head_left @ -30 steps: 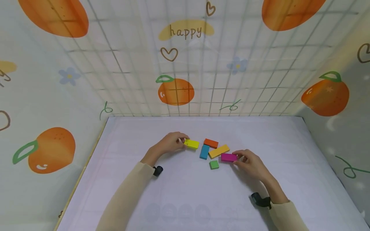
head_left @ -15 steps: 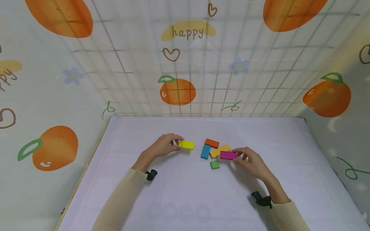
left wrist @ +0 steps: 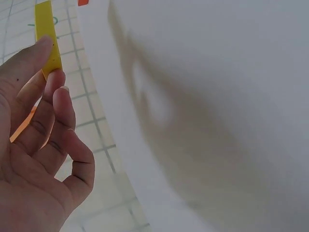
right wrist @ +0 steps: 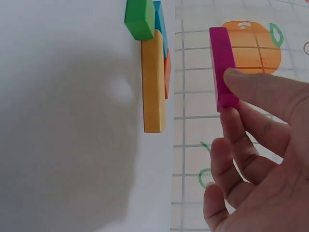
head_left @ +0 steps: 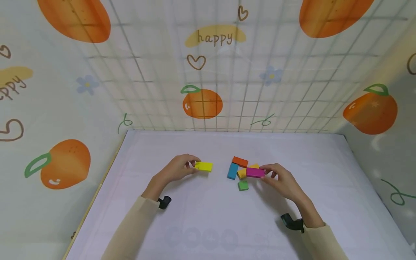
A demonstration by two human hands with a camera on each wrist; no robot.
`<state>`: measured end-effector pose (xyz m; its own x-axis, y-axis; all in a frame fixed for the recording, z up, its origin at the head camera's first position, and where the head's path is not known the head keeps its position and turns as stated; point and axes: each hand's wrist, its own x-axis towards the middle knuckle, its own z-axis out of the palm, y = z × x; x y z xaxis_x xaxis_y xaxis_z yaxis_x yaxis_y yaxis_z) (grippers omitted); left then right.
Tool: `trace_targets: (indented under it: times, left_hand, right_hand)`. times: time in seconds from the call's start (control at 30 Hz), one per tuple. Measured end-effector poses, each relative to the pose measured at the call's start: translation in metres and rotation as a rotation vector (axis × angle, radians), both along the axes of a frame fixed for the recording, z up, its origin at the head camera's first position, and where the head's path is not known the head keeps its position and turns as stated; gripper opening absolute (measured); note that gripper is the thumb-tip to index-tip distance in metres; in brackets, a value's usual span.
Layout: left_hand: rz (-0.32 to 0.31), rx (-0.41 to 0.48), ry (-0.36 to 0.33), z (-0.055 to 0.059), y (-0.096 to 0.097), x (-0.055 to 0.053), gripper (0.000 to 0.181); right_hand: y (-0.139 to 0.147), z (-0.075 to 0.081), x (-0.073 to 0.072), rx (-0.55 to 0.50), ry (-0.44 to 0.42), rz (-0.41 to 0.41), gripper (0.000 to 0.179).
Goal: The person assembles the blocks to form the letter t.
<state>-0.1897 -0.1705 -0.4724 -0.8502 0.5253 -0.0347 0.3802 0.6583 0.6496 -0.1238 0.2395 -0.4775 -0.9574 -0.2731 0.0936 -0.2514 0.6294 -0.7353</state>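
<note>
My left hand (head_left: 177, 168) pinches one end of a yellow block (head_left: 204, 167) between thumb and fingers; the left wrist view shows this yellow block (left wrist: 47, 29) raised off the table. On the other side, my right hand (head_left: 282, 180) pinches a magenta block (head_left: 255, 172) by its right end. In the right wrist view the magenta block (right wrist: 223, 63) is held up above the tabletop. It partly covers an orange-yellow block (head_left: 242, 174) in the head view. Beside that lie a blue block (head_left: 232, 171), a red-orange block (head_left: 240, 161) and a small green block (head_left: 243, 185).
The blocks lie on a white tabletop (head_left: 201, 213). A printed curtain (head_left: 152, 90) with oranges and grid lines stands behind the table and at both sides. Black wrist cameras are strapped to both wrists, over or near beige sleeves (head_left: 133, 224).
My left hand has moved left with the yellow block, away from the cluster. The magenta block has risen slightly in my right hand and overlaps the orange-yellow block more.
</note>
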Motion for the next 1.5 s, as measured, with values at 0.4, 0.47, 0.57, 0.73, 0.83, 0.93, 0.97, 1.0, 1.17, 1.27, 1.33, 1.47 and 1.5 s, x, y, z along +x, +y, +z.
trace_targets:
  times: [0.4,0.47,0.57,0.73,0.83,0.93,0.97,1.0,1.17,1.27,1.33,1.47,1.5]
  left_hand:
    - [0.055,-0.001,-0.061,-0.010,-0.014,0.008,0.033]
    - [0.061,-0.003,-0.071,-0.013,-0.016,0.010,0.033]
    - [0.071,-0.002,-0.082,-0.016,-0.019,0.011,0.033]
    - [0.096,-0.011,-0.098,-0.020,-0.021,0.014,0.033]
    - [0.106,-0.022,-0.103,-0.022,-0.022,0.015,0.034]
    - [0.109,-0.026,-0.110,-0.024,-0.023,0.016,0.035]
    - [0.110,-0.029,-0.113,-0.025,-0.023,0.016,0.036]
    - [0.110,-0.030,-0.116,-0.026,-0.023,0.016,0.036]
    - [0.120,-0.037,-0.127,-0.027,-0.023,0.018,0.036]
    - [0.120,-0.036,-0.127,-0.027,-0.023,0.020,0.036]
    - [0.119,-0.038,-0.129,-0.026,-0.023,0.020,0.036]
    - [0.118,-0.035,-0.139,-0.026,-0.022,0.021,0.036]
    - [0.118,-0.035,-0.141,-0.026,-0.022,0.022,0.036]
  right_hand:
    - [-0.007,0.002,-0.003,-0.018,-0.031,-0.008,0.038]
    - [-0.009,0.003,-0.003,-0.018,-0.035,-0.012,0.038]
    - [-0.010,0.003,-0.004,-0.018,-0.042,-0.016,0.038]
    - [-0.012,0.003,-0.005,-0.026,-0.066,-0.026,0.038]
    - [-0.013,0.003,-0.005,-0.030,-0.071,-0.028,0.039]
    - [-0.013,0.003,-0.005,-0.034,-0.067,-0.025,0.039]
    - [-0.013,0.003,-0.005,-0.035,-0.067,-0.023,0.039]
    - [-0.013,0.003,-0.005,-0.036,-0.067,-0.022,0.039]
    - [-0.014,0.003,-0.005,-0.037,-0.066,-0.019,0.039]
    - [-0.015,0.004,-0.005,-0.040,-0.061,-0.021,0.039]
    - [-0.016,0.004,-0.005,-0.042,-0.059,-0.022,0.039]
    - [-0.016,0.003,-0.006,-0.044,-0.055,-0.014,0.038]
    - [-0.017,0.003,-0.006,-0.047,-0.054,-0.010,0.038]
